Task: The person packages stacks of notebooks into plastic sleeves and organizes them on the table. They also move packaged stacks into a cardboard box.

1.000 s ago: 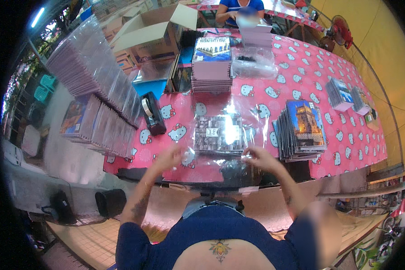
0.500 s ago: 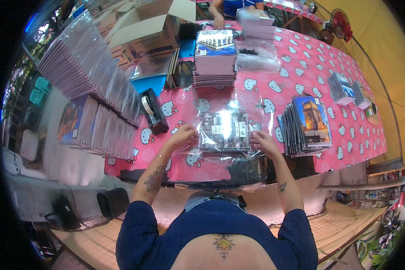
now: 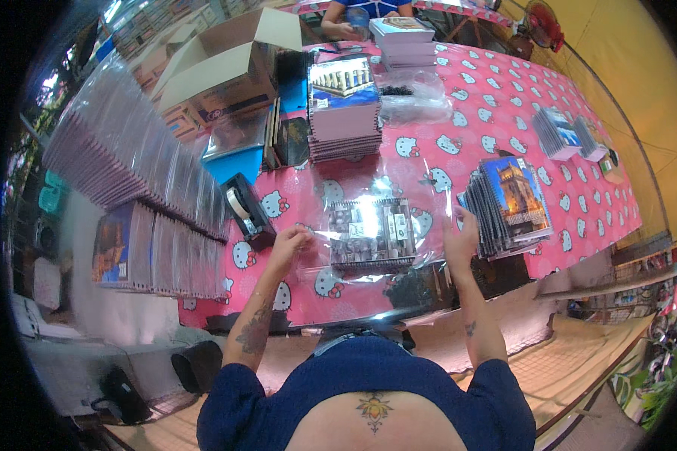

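Observation:
A spiral-bound notebook (image 3: 370, 239) with a grey photo-patterned cover lies flat in front of me, its spirals along the far and near edges. Clear plastic wrap (image 3: 427, 248) surrounds it, glossy with reflections and reaching past it on every side. At the wrap's left side, my left hand (image 3: 293, 240) has its fingers closed on the film. My right hand (image 3: 461, 234) pinches the opposite edge, its fingers pointing away from me. Close beyond that hand leans a stack of spiral notebooks (image 3: 513, 199) with a tower on the cover.
A black tape dispenser (image 3: 250, 214) stands left of my left hand. Plastic-wrapped notebooks (image 3: 143, 169) form tall stacks on the left. Further back are another notebook stack (image 3: 344, 120), an open cardboard box (image 3: 226, 83) and a plastic bundle (image 3: 417, 101). Across the table sits a person (image 3: 346, 28).
My right hand has moved right, away from the notebook, and the film is spread wider there. My left hand stays at the left edge. The person opposite now holds a roundish dark object.

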Demonstrator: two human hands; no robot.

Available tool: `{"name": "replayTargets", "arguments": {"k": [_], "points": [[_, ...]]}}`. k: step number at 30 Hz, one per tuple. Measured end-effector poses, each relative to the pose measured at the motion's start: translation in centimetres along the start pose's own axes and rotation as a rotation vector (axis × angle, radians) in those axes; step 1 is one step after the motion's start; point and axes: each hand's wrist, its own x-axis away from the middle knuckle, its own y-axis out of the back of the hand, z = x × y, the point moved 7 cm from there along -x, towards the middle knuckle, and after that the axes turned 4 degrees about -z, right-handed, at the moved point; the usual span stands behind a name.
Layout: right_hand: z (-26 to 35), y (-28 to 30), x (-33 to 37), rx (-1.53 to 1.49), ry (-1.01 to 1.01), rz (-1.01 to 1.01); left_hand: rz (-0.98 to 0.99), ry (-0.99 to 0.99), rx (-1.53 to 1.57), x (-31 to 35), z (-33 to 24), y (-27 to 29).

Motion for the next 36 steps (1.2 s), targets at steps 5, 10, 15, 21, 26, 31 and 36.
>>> {"name": "replayTargets", "arguments": {"k": [5, 10, 15, 21, 26, 31, 36], "points": [[12.2, -3.5, 10.3, 0.006, 0.433, 0.528, 0.03, 0.004, -0.259, -2.0, 0.8, 2.3], [12.5, -6.7, 12.9, 0.111, 0.373, 0.676, -0.052, -0.726, -0.854, -5.9, -7.9, -5.7], [12.8, -6.8, 12.5, 0.141, 0.387, 0.701, -0.024, -0.976, -1.178, -15.0, -8.0, -13.4], [12.5, -6.6, 12.2, 0.141, 0.384, 0.693, 0.062, -0.976, -1.435, -17.2, -8.0, -15.9], [12.6, -6.5, 12.2, 0.132, 0.386, 0.688, 0.032, -0.977, -1.475, -15.7, -10.0, -15.8], [12.7, -6.4, 12.4, 0.131, 0.405, 0.687, 0.049, -1.006, -1.484, -14.6, -10.1, -15.5], [12.8, -6.2, 12.6, 0.137, 0.417, 0.682, 0.158, -1.033, -1.401, -11.7, -10.6, -16.2]]}}
